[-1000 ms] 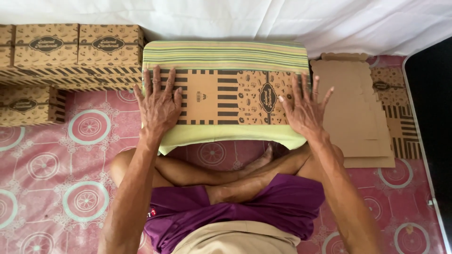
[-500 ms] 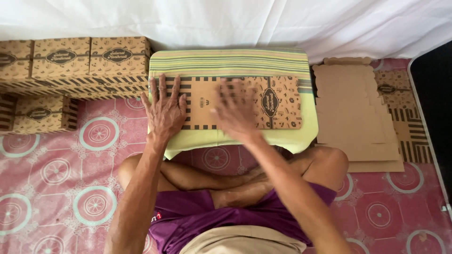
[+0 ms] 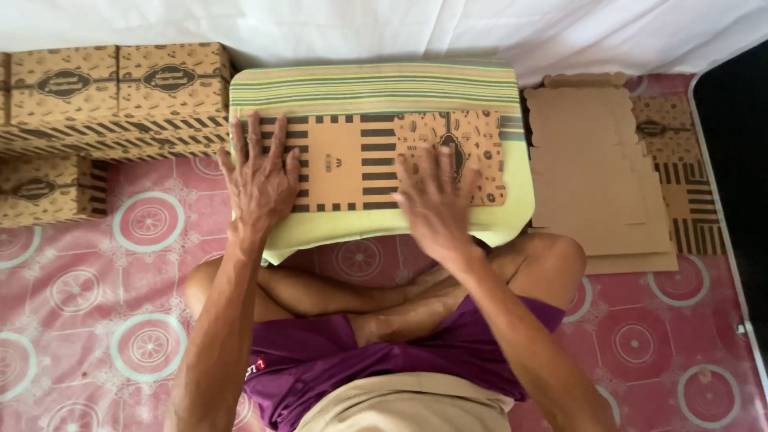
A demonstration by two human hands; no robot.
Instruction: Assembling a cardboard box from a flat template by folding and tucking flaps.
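A flat brown cardboard box blank [image 3: 352, 160] with black stripes and printed patterns lies on a yellow-green striped cushion [image 3: 376, 88] in front of my crossed legs. My left hand [image 3: 260, 180] lies flat, fingers spread, on the blank's left end. My right hand [image 3: 436, 204] rests flat on the blank's lower middle-right part, fingers spread and slightly blurred. Neither hand grips anything.
Several assembled patterned cardboard boxes [image 3: 120, 88] are stacked at the left, one more [image 3: 44, 188] below them. A pile of flat cardboard blanks [image 3: 596, 168] lies at the right. A white cloth [image 3: 384, 24] hangs at the back; a pink patterned mat [image 3: 152, 224] covers the floor.
My right hand slid from the blank's right end leftward to its middle, then slightly back to the right. My left hand stayed on the left end. The view shifted a little.
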